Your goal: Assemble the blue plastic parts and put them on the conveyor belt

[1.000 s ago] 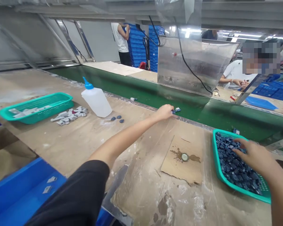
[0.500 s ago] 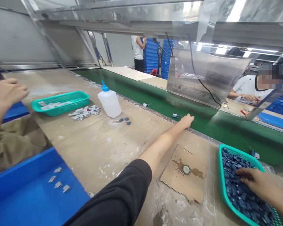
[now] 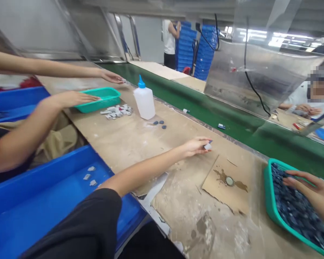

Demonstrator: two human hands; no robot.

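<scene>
My left hand (image 3: 196,146) is closed on a small grey and dark blue plastic part (image 3: 207,146), above the brown table cover beside the green belt. At the right, my right hand (image 3: 313,187) reaches over a teal basket (image 3: 270,205) heaped with small dark blue plastic parts (image 3: 294,212). Its thumb and forefinger pinch one dark part at the near-left side of the heap. Between my hands lies a cardboard piece (image 3: 218,194) with a small round cap (image 3: 229,181) amid brown wet stains.
A white squeeze bottle (image 3: 145,103) stands near several grey parts (image 3: 117,112) and three dark pieces (image 3: 159,123). A co-worker's hands reach by another teal basket (image 3: 97,105). Two parts lie on the green belt (image 3: 248,138). A blue tray (image 3: 56,201) holds grey parts.
My left hand has drawn back from the belt and now holds a part. My right hand has risen slightly at the basket. The co-worker's arms have stretched to the basket and belt.
</scene>
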